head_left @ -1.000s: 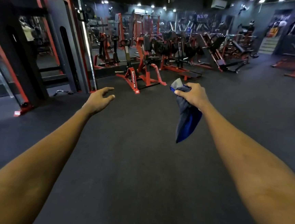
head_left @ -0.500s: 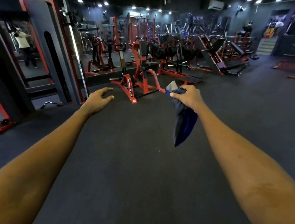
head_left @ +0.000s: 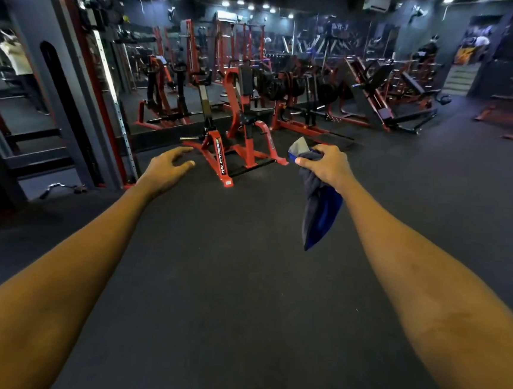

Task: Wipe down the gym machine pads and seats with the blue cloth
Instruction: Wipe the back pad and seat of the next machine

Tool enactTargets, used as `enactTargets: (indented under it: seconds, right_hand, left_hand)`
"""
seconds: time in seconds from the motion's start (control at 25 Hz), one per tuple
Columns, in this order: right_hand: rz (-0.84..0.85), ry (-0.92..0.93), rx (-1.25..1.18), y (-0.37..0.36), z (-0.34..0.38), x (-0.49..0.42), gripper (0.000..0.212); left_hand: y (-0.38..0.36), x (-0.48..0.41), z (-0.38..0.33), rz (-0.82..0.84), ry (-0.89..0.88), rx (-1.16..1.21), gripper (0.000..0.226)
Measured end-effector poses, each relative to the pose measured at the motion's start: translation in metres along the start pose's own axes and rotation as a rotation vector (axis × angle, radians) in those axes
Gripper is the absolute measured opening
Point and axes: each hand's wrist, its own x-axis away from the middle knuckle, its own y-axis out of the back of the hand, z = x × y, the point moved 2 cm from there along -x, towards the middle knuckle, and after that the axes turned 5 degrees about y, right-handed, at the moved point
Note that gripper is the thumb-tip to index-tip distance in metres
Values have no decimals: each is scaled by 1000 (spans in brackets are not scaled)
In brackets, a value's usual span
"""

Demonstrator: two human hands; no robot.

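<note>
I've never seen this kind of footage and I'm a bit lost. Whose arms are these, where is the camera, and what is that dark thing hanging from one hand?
There is no robot here. The camera is worn on a person's head and looks forward and down, so the two bare arms reaching into the picture are that person's own.

The right hand grips a blue cloth, which hangs down loosely from the fist. The left hand holds nothing, and its fingers are relaxed.

Under the arms is the dark gym floor. Just ahead of the hands stands a red machine, with rows of similar machines behind it. At the left, a curved bar handle lies on the floor. Neither hand touches any machine yet.
</note>
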Motion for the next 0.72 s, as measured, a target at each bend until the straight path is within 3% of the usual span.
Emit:
enactTargets:
  seconds: [0.28, 0.52, 0.72]
  right_hand:
    - [-15, -7, 4, -76, -12, -204, 46]
    - [-23, -20, 20, -137, -68, -394, 55]
    - [-7, -21, 1, -173, -111, -555, 50]
  left_hand:
    - [-2, -222, 38, -9, -40, 24, 49]
    - [-51, -408, 75, 15, -70, 9, 49]
    - [-87, -564, 90, 33, -31, 16, 49]
